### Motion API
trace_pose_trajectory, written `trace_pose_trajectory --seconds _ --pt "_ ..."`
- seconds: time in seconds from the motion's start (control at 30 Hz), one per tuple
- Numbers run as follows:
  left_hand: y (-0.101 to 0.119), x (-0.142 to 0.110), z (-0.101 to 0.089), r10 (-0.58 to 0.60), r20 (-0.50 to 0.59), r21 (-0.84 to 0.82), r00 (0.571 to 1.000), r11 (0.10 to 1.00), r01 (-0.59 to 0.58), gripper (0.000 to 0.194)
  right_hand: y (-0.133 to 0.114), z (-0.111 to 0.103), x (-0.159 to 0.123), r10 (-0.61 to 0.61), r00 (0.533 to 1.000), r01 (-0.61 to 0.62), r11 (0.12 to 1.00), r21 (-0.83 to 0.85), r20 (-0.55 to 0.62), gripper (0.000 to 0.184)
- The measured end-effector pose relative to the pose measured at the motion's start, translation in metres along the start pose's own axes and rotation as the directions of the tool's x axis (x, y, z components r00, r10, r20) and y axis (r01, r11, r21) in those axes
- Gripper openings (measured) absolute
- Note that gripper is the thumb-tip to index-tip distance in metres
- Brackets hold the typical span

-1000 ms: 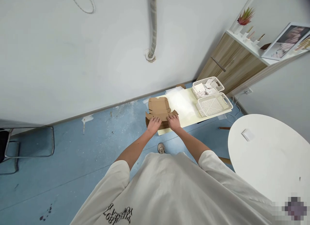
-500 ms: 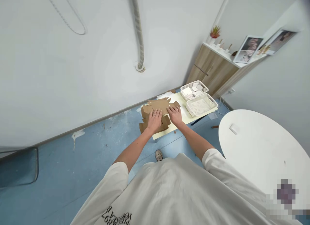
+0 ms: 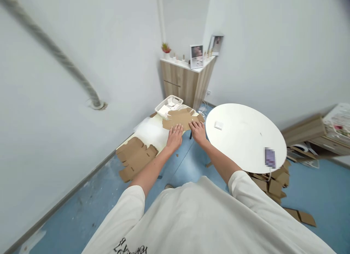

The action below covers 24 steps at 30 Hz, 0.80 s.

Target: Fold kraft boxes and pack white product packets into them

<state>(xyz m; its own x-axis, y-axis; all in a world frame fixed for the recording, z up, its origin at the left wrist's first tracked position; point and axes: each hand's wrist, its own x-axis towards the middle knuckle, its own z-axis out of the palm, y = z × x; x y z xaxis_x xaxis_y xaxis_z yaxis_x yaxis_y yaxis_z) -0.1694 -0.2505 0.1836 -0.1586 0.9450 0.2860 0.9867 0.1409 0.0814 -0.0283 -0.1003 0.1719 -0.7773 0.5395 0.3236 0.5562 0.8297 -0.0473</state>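
Observation:
A flat, unfolded cardboard box point(image 3: 179, 119) with cut flaps is held level in front of me. My left hand point(image 3: 175, 136) grips its near edge, fingers on top, a ring on one finger. My right hand point(image 3: 198, 132) is closed on its right part; both thumbs are hidden. Left of my left forearm, more flattened cardboard point(image 3: 136, 157) lies on the low pale-yellow table point(image 3: 164, 136). Behind the held sheet stands a white basket point(image 3: 158, 109) with white items inside. A second white basket point(image 3: 188, 107) is mostly covered by the sheet.
To the right stands a white round table point(image 3: 240, 141) bearing a small white box point(image 3: 218, 125) and a blurred-out object point(image 3: 270, 158). Cardboard pieces point(image 3: 275, 184) lie on the floor beneath its right edge. A wooden cabinet point(image 3: 179, 75) fills the corner ahead.
My view has swung to the right. The held cardboard has come away from the other cardboard on the low table and moved right with both hands, now partly covering the second basket.

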Motion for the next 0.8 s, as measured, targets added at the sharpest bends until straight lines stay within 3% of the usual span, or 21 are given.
trace_pose_trajectory --seconds 0.23,0.43,0.6,0.8 --pt "0.141 0.084 0.051 0.206 0.053 -0.067 0.977 0.977 -0.202 0.067 0.154 -0.023 -0.087 0.21 0.978 -0.21 0.976 -0.063 -0.004 0.053" --pt "0.238 0.129 0.098 0.368 0.072 -0.146 0.927 0.923 -0.356 0.065 0.249 -0.031 -0.162 0.346 0.938 -0.342 0.932 -0.118 0.017 0.053" --pt "0.286 0.156 0.137 0.479 0.133 -0.219 0.867 0.868 -0.446 0.065 0.295 -0.023 -0.207 0.465 0.883 -0.452 0.878 -0.157 0.059 0.052" --pt "0.311 0.186 0.185 0.587 0.224 -0.316 0.778 0.799 -0.512 0.067 0.324 -0.002 -0.233 0.571 0.81 -0.544 0.816 -0.194 0.129 0.051"
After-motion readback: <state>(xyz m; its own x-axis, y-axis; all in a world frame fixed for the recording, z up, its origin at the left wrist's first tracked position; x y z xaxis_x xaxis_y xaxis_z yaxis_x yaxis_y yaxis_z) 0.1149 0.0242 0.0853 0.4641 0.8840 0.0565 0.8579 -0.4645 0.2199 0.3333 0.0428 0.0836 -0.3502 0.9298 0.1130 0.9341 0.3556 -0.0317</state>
